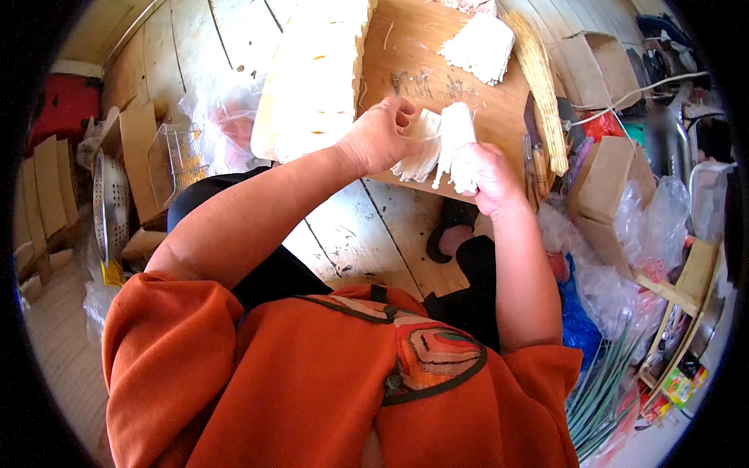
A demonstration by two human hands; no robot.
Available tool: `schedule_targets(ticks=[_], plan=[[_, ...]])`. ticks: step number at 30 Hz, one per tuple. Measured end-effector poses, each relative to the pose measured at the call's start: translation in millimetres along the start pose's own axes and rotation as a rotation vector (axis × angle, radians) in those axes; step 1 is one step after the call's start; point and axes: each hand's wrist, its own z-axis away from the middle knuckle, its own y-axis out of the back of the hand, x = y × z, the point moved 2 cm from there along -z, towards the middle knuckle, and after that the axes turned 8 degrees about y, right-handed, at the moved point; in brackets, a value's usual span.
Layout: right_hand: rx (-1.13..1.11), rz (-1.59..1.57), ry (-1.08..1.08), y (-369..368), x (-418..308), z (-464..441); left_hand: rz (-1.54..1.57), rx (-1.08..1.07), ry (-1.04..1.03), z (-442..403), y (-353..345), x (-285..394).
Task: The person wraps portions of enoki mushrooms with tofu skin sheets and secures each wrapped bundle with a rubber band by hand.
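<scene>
My right hand (493, 173) is closed around the lower end of a bundle of thin white strands (456, 131) that look like enoki mushrooms. Just left of it, a looser bunch of the same strands (419, 156) lies fanned out at the near edge of the wooden board (406, 54). Over that bunch, my left hand (382, 134) has its fingers curled in; whatever they may hold is hidden. Further back on the board sits a larger pile of white strands (480, 48). A bright white slab with a scalloped edge (312, 86) covers the left side, its details washed out.
A straw whisk broom (538, 86) lies along the board's right edge, beside wooden-handled tools (540, 168). Cardboard boxes (612, 179) and plastic bags (655, 214) crowd the right. At left stand a metal colander (109, 203), cardboard and a clear plastic bag (234, 121). Green onions (605, 390) lie lower right.
</scene>
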Motion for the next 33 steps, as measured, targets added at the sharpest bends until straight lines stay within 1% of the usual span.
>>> schedule_targets(ticks=[1,2,3,4,5,6,8,9,10,12,13,14,16,17,18,19,20,22,23,24,25,26,28,29,30,32,33], plan=[[-0.028,-0.060,0.004,-1.9,-3.8,1.9,0.002,0.002,0.001,-0.7,0.9,-0.6],[-0.056,-0.121,0.007,-4.0,-7.1,3.6,0.108,-0.006,0.024,-2.0,2.2,-1.7],[-0.058,-0.120,0.007,-6.5,-8.8,5.1,0.214,-0.013,0.046,-2.9,3.0,-2.8],[-0.029,-0.075,0.054,-9.9,-10.5,6.7,0.214,-0.012,0.046,-3.3,2.6,-3.6],[0.000,-0.030,0.102,-13.4,-11.4,7.7,0.427,-0.036,0.060,-4.0,2.0,-4.6],[-0.001,-0.030,0.103,-17.8,-10.4,8.1,0.641,-0.061,0.073,-3.7,1.8,-3.8],[0.037,0.227,0.214,-27.6,-10.3,8.7,0.688,-0.102,0.033,-1.2,-1.9,-0.4],[0.008,0.299,0.265,-35.4,-14.8,11.0,0.735,-0.143,-0.006,2.4,-4.5,3.8],[0.008,0.299,0.267,-43.8,-20.6,14.1,0.747,-0.259,-0.036,11.4,-7.5,13.2],[0.051,0.710,0.222,-57.4,-29.3,18.5,0.597,-0.338,-0.040,19.2,-13.8,15.1],[0.083,0.908,0.306,-59.3,-24.2,14.6,0.678,-0.353,-0.046,20.7,-19.3,14.0],[0.082,0.978,0.318,-63.8,-25.2,16.0,0.678,-0.355,-0.044,23.8,-22.5,12.6],[0.081,1.036,0.356,-71.7,-29.3,20.0,0.824,-0.276,-0.018,29.2,-22.2,14.0],[0.083,1.035,0.354,-72.2,-27.0,21.3,0.805,-0.283,-0.038,24.7,-21.0,10.3],[0.087,1.028,0.444,-72.8,-25.6,22.6,0.805,-0.285,-0.038,21.2,-20.4,8.0],[0.090,1.021,0.533,-73.1,-25.4,23.7,0.920,-0.300,-0.036,18.2,-20.1,5.8],[0.091,1.021,0.533,-71.8,-26.5,23.5,1.033,-0.314,-0.034,15.0,-18.8,3.6],[-0.043,0.777,0.401,-68.4,-30.9,24.0,1.036,-0.290,-0.025,13.7,-11.0,0.8],[-0.084,0.774,0.315,-65.9,-38.1,27.1,1.071,-0.317,-0.035,14.2,-7.2,-0.5],[-0.080,0.772,0.313,-59.6,-35.8,25.2,1.107,-0.345,-0.043,15.0,-5.3,0.7],[-0.086,0.707,0.310,-52.2,-30.2,21.5,1.131,-0.253,-0.026,13.1,-6.1,-1.2],[-0.091,0.642,0.306,-45.0,-27.3,19.6,1.131,-0.257,-0.021,10.1,-5.5,-4.5],[-0.017,0.603,0.149,-36.7,-51.9,29.7,1.144,-0.277,-0.083,8.9,-0.9,-6.7],[0.061,0.581,0.192,-26.8,-55.5,30.6,1.119,-0.249,-0.004,10.9,0.3,-5.8],[0.139,0.558,0.236,-15.6,-59.6,30.4,1.123,-0.255,-0.001,11.5,0.7,-4.1],[0.298,0.718,0.268,15.0,-54.4,17.9,1.054,-0.243,0.047,10.3,2.6,-2.3],[0.359,0.737,0.238,26.4,-50.7,12.5,1.049,-0.227,0.023,17.0,1.7,2.6]])
